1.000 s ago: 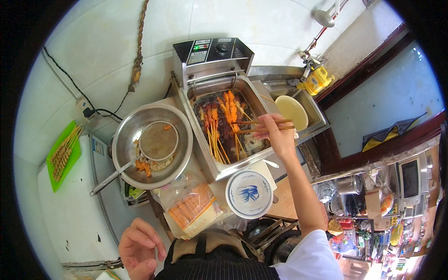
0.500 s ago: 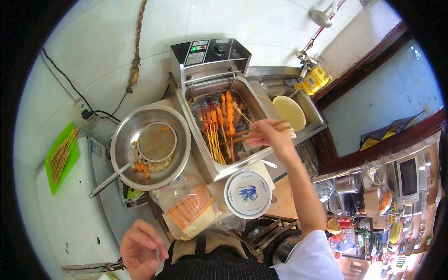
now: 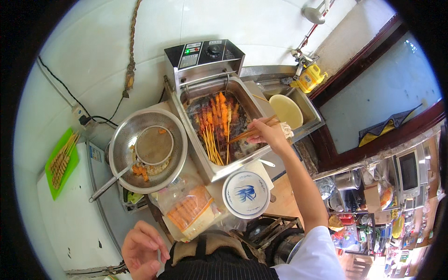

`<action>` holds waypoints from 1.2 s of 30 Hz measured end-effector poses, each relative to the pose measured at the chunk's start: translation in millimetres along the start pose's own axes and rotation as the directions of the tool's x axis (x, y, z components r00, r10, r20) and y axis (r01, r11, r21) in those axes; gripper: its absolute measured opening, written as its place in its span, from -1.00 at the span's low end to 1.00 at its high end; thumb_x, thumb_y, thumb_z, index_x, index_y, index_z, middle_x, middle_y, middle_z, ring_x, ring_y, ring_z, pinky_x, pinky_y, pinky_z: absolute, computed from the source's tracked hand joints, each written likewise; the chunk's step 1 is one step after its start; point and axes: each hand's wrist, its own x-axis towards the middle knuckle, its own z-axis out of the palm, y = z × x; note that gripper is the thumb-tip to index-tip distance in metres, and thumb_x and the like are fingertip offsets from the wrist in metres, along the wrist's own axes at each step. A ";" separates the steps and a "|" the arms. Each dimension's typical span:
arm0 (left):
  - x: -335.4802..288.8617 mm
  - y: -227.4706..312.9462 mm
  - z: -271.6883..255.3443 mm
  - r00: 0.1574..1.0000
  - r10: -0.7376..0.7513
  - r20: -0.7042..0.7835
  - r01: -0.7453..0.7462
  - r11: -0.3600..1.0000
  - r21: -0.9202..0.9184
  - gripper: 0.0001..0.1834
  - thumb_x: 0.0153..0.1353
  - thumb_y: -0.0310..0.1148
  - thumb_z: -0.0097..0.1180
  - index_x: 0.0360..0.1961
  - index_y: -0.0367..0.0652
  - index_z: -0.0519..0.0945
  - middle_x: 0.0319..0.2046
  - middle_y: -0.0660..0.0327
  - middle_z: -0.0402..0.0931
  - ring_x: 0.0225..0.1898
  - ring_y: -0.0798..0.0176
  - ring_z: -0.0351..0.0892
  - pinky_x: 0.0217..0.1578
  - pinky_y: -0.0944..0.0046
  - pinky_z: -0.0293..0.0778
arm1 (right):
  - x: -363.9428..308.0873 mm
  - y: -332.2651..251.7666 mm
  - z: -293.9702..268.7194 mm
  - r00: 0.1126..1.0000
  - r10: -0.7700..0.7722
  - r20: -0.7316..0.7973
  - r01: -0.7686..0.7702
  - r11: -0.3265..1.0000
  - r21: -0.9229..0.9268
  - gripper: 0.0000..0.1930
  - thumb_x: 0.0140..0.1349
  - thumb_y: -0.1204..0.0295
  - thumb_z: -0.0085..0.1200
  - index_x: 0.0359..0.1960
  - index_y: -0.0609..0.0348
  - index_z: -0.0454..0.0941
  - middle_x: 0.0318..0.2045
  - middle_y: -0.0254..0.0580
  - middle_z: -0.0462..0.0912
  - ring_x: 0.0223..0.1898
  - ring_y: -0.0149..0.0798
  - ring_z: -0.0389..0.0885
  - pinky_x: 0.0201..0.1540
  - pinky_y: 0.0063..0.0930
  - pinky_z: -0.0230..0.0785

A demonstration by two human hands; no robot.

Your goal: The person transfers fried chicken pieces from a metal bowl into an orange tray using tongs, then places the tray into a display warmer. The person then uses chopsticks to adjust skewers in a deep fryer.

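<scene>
The right hand point(image 3: 267, 133) grips long chopsticks point(image 3: 249, 133) over the skewers point(image 3: 215, 122) in the fryer point(image 3: 219, 126), while the left hand point(image 3: 142, 249) rests loosely curled, holding nothing.

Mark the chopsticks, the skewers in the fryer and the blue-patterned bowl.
chopsticks point(image 3: 245, 134), head view, on the shafts left of the right hand point(image 3: 267, 133) that grips them.
skewers point(image 3: 215, 122), head view, on the orange food ends in the fryer.
blue-patterned bowl point(image 3: 246, 193), head view, on its inner base.

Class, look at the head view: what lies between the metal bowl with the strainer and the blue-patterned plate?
A clear plastic bag of orange food lies between the metal bowl and the plate.
</scene>
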 end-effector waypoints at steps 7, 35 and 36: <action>-1.1 2.0 -0.8 1.000 -0.002 -0.010 0.002 1.000 0.018 -0.61 -0.11 -0.29 0.30 -0.36 -0.23 0.36 -0.37 0.11 0.27 -0.59 0.31 0.39 -0.67 0.45 0.36 | -1.6 -25.6 -7.1 0.966 -0.222 -0.130 0.230 0.972 0.048 -0.68 0.32 0.32 -0.11 -0.24 0.43 0.49 -0.38 0.03 0.59 -0.41 -0.12 0.67 -0.37 -0.39 0.60; 13.5 -4.8 1.9 1.000 0.002 -0.008 -0.001 0.999 0.034 -0.64 -0.11 -0.33 0.27 -0.36 -0.25 0.38 -0.38 0.09 0.29 -0.60 0.30 0.39 -0.68 0.45 0.34 | 113.4 -14.1 126.4 0.723 -0.536 0.436 0.686 0.478 -0.549 -0.81 0.14 0.40 0.04 -0.34 0.29 0.59 -0.47 0.21 0.57 -0.39 0.11 0.60 -0.30 -0.19 0.45; 12.6 -4.5 1.3 1.000 0.000 -0.021 0.000 1.000 0.031 -0.64 -0.11 -0.33 0.27 -0.36 -0.25 0.38 -0.38 0.09 0.29 -0.60 0.30 0.39 -0.68 0.45 0.34 | 113.2 -18.9 126.9 0.676 -0.572 0.465 0.727 0.416 -0.546 -0.81 0.16 0.41 -0.01 -0.33 0.25 0.60 -0.45 0.21 0.58 -0.32 0.18 0.57 -0.24 -0.12 0.45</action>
